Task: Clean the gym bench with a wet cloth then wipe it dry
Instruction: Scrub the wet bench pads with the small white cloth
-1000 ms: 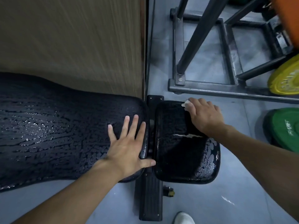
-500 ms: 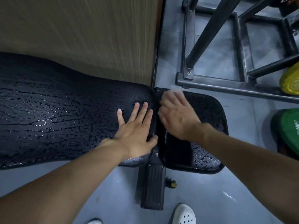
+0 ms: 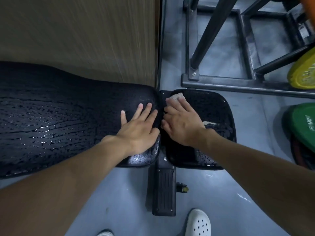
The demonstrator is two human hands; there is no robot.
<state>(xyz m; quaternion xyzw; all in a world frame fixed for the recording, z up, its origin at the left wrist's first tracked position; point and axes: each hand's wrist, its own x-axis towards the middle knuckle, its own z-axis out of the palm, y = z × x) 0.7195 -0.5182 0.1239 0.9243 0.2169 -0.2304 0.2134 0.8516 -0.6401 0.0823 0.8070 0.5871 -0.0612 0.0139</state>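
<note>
The gym bench has a long black back pad (image 3: 59,113), cracked and glistening wet, and a smaller black seat pad (image 3: 213,106) to its right. My left hand (image 3: 139,126) lies flat with spread fingers on the right end of the back pad. My right hand (image 3: 182,123) presses a pale cloth (image 3: 176,96) onto the left part of the seat pad, next to the gap between the pads. Only the cloth's far corner shows past my fingertips. A light torn patch (image 3: 210,123) shows on the seat pad by my wrist.
A wooden wall panel (image 3: 81,36) stands right behind the back pad. A black steel rack frame (image 3: 238,85) sits on the grey floor beyond the seat. Yellow (image 3: 302,74) and green (image 3: 301,126) weight plates lie at the right. The bench foot (image 3: 163,189) and my white shoe (image 3: 197,223) are below.
My right hand with the cloth swept from the seat pad's far middle to its left edge beside the gap. My left hand stayed flat on the back pad. The camera shifted slightly.
</note>
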